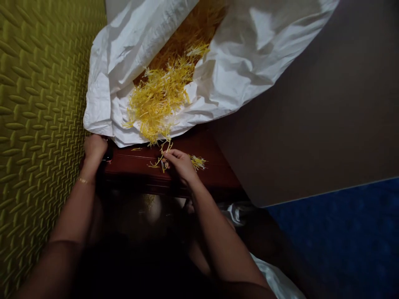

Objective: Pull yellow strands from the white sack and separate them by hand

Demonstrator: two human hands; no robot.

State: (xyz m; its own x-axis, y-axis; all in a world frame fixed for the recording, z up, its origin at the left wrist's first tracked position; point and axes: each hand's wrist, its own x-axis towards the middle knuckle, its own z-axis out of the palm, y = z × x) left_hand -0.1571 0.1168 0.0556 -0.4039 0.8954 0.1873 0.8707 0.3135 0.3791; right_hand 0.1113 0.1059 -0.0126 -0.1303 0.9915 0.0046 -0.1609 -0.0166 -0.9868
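My right hand [181, 165] is above a dark red wooden surface [131, 164], its thumb and fingers pinched on a few thin yellow strands [163, 155]. A small bundle of yellow and white strands [198, 162] shows just right of that hand. Ahead, a large heap of similar strands [162, 93] spills from the mouth of a white woven sack [230, 79]. My left hand [95, 146] is closed at the sack's lower left corner, beside a small dark shiny object [108, 153]. What its fingers grip is hidden.
A yellow mat or panel with a raised pattern [37, 112] runs along the left. At the right are a plain brownish-grey panel [311, 124] and a blue surface [349, 224]. White plastic [276, 276] lies low near my right arm. Loose strands [136, 149] lie on the wood.
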